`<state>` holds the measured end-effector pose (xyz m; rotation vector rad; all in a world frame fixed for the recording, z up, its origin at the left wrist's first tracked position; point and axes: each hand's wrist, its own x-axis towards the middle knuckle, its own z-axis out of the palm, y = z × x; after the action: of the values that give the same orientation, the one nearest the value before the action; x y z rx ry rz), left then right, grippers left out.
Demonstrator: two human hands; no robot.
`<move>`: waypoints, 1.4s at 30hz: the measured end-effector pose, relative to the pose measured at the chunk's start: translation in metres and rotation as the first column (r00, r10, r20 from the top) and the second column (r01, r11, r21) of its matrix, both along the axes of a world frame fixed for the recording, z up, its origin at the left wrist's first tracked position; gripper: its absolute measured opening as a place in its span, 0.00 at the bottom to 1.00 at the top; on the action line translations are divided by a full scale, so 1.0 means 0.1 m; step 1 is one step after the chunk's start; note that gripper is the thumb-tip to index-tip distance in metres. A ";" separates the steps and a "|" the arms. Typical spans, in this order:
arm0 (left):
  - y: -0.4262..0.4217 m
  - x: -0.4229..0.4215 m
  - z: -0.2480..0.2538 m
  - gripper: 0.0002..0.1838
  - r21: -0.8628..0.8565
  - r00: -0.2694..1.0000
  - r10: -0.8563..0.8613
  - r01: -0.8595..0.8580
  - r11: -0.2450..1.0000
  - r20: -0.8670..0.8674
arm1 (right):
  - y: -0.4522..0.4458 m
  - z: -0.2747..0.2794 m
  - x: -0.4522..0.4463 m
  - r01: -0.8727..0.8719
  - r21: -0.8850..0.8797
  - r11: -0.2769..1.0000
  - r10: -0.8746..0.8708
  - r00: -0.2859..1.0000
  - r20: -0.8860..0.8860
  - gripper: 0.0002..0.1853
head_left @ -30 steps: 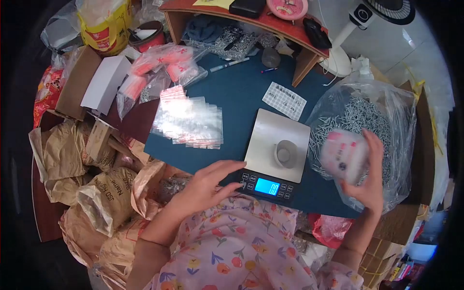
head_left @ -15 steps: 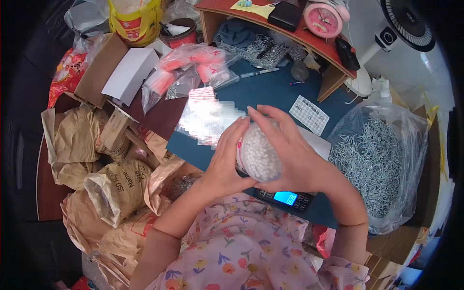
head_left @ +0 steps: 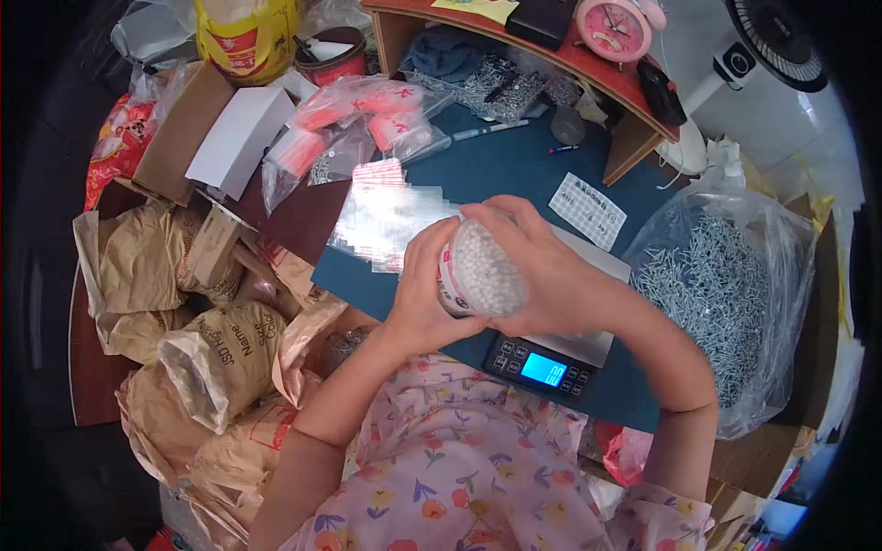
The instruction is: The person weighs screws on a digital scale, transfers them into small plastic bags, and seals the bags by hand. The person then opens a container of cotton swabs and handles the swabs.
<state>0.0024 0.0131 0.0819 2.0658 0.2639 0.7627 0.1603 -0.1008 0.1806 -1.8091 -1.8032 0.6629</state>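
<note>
A clear round tub of cotton swabs [head_left: 484,269] is held up over the desk, its packed white tips facing me. My left hand [head_left: 418,283] is wrapped round its left side, by the printed label. Round the right side curls my right hand [head_left: 556,280], thumb near the bottom and fingers over the upper edge. Below the right hand is a digital scale [head_left: 542,369] with a lit blue display; the hand and forearm cover part of its pale plate. Fanned small clear zip bags [head_left: 390,220] lie just beyond my left hand.
At right, a large plastic bag of screws [head_left: 707,303] sits in a cardboard box. A sticker sheet [head_left: 588,211] lies behind the scale. Brown paper sacks [head_left: 225,358] crowd the left. A red-topped shelf [head_left: 551,57] at the back carries a pink alarm clock [head_left: 614,28].
The tub has tilted and shifted slightly left in both hands, showing more of its label. My right forearm has moved outward, and more of the scale shows.
</note>
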 end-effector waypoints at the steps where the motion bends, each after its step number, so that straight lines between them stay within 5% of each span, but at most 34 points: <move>1: 0.00 0.01 0.00 0.56 -0.008 1.000 -0.001 0.001 1.000 0.001 | 0.00 0.00 0.01 -0.001 -0.003 1.000 0.001 1.000 0.006 0.55; 4: 0.00 0.03 -0.05 0.55 0.000 1.000 0.000 0.000 1.000 -0.009 | -0.02 0.05 0.14 -0.088 0.001 0.996 0.088 0.993 -0.073 0.55; 8: 0.03 -0.02 -0.06 0.55 -0.206 0.996 -0.082 0.086 0.975 0.027 | -0.04 0.17 0.36 -0.213 -0.048 0.976 0.204 0.968 -0.148 0.57; 11: 0.02 -0.05 0.05 0.56 -0.237 0.989 -0.136 0.145 0.961 0.054 | -0.08 0.25 0.45 -0.117 -0.180 0.977 0.046 0.933 -0.356 0.62; 13: 0.04 -0.06 0.06 0.59 -0.214 0.980 -0.171 0.190 0.958 0.106 | -0.06 0.05 0.62 -0.120 -0.083 0.989 0.044 0.786 -0.616 0.63; 15: 0.05 -0.10 0.13 0.61 -0.446 0.941 -0.296 0.338 0.829 0.163 | -0.04 0.03 0.65 -0.110 -0.081 0.991 -0.008 0.543 -0.839 0.68; 18: 0.08 -0.12 0.14 0.72 -0.645 0.881 -0.436 0.442 0.623 0.183 | 0.06 -0.10 0.59 -0.212 -0.016 0.977 0.065 0.370 -0.927 0.70; 23: 0.08 -0.27 0.26 0.69 -0.861 0.852 -0.495 0.373 0.347 0.170 | 0.19 -0.09 0.42 -0.434 -0.036 0.900 0.161 0.408 -0.899 0.71; 26: 0.11 -0.26 0.26 0.66 -0.732 0.842 -0.514 0.453 0.509 0.163 | 0.19 -0.13 0.42 -0.472 -0.042 0.881 0.182 0.419 -0.890 0.68; 29: 0.11 -0.23 0.23 0.64 -0.602 0.882 -0.443 0.444 0.664 0.161 | 0.16 -0.09 0.50 -0.373 -0.003 0.928 0.233 0.586 -0.776 0.61; 32: 0.15 -0.23 0.21 0.60 -0.409 0.952 -0.284 0.304 0.860 0.110 | 0.07 -0.03 0.53 -0.069 0.165 0.984 0.164 0.708 -0.687 0.48; 33: 0.15 -0.22 0.20 0.59 -0.334 0.968 -0.224 0.249 0.909 0.114 | 0.01 0.06 0.48 0.082 0.207 0.975 0.074 0.756 -0.651 0.34; 37: 0.15 -0.16 0.26 0.55 -0.049 0.990 -0.052 0.059 0.997 0.133 | -0.14 0.09 0.37 0.298 0.355 0.886 -0.066 0.839 -0.540 0.15; 40: 0.10 -0.17 0.28 0.55 0.092 0.991 0.046 -0.058 0.994 0.125 | -0.23 0.19 0.23 0.139 0.358 0.923 -0.111 0.989 -0.099 0.13; 42: 0.09 -0.18 0.25 0.55 0.099 0.990 0.063 -0.076 0.992 0.129 | -0.21 0.18 0.10 0.099 0.445 0.890 -0.110 0.994 -0.001 0.09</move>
<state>-0.0159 0.0218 0.1066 2.1047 0.2314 0.9633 0.1703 -0.1217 0.1986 -1.5875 -1.6863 0.1621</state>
